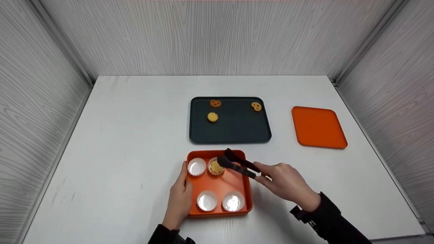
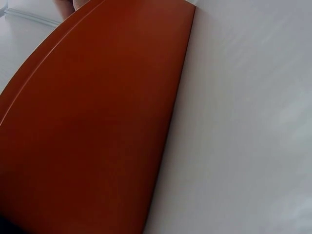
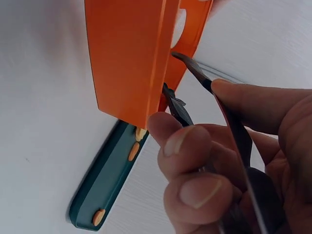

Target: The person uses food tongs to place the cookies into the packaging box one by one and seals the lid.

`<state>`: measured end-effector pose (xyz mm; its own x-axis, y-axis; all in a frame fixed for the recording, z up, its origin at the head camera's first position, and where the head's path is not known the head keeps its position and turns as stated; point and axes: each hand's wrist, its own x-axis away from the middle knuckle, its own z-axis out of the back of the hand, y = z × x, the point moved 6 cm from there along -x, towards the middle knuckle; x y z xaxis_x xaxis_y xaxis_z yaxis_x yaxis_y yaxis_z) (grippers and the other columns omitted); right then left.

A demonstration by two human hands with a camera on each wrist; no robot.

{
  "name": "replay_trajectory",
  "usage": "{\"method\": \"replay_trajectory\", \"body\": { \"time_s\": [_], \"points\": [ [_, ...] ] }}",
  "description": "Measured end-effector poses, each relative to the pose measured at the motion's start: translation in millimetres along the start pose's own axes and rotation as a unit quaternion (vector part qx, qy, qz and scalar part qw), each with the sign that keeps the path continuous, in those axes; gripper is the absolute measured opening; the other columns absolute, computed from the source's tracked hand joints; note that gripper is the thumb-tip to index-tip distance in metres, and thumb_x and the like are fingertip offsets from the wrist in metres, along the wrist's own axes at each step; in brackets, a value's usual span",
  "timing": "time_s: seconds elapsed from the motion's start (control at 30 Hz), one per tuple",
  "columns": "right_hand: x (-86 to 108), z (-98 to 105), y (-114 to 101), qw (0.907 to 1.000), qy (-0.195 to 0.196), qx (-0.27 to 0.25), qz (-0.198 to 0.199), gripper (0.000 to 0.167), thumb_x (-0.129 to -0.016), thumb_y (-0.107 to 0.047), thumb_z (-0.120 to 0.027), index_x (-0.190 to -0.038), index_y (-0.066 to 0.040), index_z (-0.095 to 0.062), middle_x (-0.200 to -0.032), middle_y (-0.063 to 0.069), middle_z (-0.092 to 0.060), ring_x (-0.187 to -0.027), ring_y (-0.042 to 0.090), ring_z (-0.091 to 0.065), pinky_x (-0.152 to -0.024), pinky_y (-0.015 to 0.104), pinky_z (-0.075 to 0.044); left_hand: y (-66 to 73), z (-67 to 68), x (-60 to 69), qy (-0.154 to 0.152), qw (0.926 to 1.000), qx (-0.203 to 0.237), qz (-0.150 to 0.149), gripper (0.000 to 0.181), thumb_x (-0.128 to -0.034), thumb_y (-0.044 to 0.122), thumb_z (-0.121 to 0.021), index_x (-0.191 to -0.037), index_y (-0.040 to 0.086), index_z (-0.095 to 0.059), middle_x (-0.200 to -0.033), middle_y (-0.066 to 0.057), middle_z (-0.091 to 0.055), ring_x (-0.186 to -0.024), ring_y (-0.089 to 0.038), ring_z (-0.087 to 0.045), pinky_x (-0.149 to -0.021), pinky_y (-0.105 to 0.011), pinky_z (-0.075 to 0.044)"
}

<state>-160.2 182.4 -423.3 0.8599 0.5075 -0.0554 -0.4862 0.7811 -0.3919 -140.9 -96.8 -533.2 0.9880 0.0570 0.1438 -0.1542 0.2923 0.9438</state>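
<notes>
An orange square box [image 1: 220, 188] holds white paper baking cups: a cup at the back left [image 1: 196, 166], one at the front left [image 1: 206, 201] and one at the front right [image 1: 233, 201]. A yellow toy cookie [image 1: 217, 167] lies in another cup near the back middle. My left hand [image 1: 179, 198] holds the box's left wall, thumb at the rim; in the left wrist view the orange wall [image 2: 97, 117] fills much of the picture. Between thumb and fingers, my right hand [image 1: 288, 181] grips dark tongs [image 1: 239, 167]. Their tips stand apart above the cookie.
Behind the box lies a dark green tray [image 1: 237, 127] with a brown pretzel cookie [image 1: 215, 103], a tan pretzel cookie [image 1: 256, 106] and a round yellow cookie [image 1: 213, 117]. An orange square lid or tray [image 1: 318, 127] lies at the right. Pale panels [image 1: 210, 37] enclose the white table.
</notes>
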Motion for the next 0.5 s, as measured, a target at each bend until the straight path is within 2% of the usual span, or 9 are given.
{"method": "replay_trajectory", "body": {
  "time_s": [0.17, 0.27, 0.4, 0.5],
  "points": [
    [5.7, 13, 2, 0.9998, 0.021, 0.001, 0.0, 0.041, -0.091, -0.018, -0.077, -0.13, -0.01, -0.071, -0.084, -0.002, -0.075, -0.057, 0.003, -0.047, -0.049, 0.02, -0.035, -0.4, 0.1, 0.1, 0.003, 1.0, -0.001, -0.001, 0.062, -0.1049, 0.007, -0.039, -0.164, 0.009, -0.021, -0.169, -0.007, -0.023, -0.155, -0.024, -0.022, -0.124, -0.047, -0.022],
    [8.2, 22, 4, 0.999, 0.044, -0.001, 0.003, 0.043, -0.091, -0.019, -0.077, -0.133, -0.009, -0.07, -0.085, -0.003, -0.075, -0.055, 0.002, -0.044, -0.048, 0.019, -0.034, -0.9, 0.1, -0.3, 0.003, 1.0, -0.001, 0.0, 0.062, -0.105, 0.008, -0.039, -0.164, 0.009, -0.021, -0.169, -0.007, -0.023, -0.155, -0.023, -0.021, -0.124, -0.047, -0.022],
    [10.4, 34, 9, 0.9947, 0.101, -0.001, 0.017, 0.045, -0.09, -0.015, -0.079, -0.133, -0.007, -0.07, -0.085, -0.001, -0.074, -0.053, 0.001, -0.042, -0.048, 0.02, -0.036, -1.2, 0.2, -0.3, 0.002, 1.0, -0.001, 0.0, 0.062, -0.1052, 0.009, -0.039, -0.164, 0.01, -0.021, -0.169, -0.007, -0.023, -0.155, -0.023, -0.022, -0.124, -0.046, -0.022],
    [10.5, 44, 13, 0.9879, 0.153, 0.005, 0.026, 0.045, -0.087, -0.011, -0.081, -0.13, -0.004, -0.071, -0.081, -0.001, -0.072, -0.052, 0.0, -0.036, -0.047, 0.019, -0.032, -0.5, -0.1, 0.6, 0.002, 1.0, 0.001, -0.001, 0.062, -0.1054, 0.009, -0.039, -0.164, 0.01, -0.021, -0.169, -0.007, -0.024, -0.155, -0.023, -0.022, -0.124, -0.046, -0.023]
  ]
}}
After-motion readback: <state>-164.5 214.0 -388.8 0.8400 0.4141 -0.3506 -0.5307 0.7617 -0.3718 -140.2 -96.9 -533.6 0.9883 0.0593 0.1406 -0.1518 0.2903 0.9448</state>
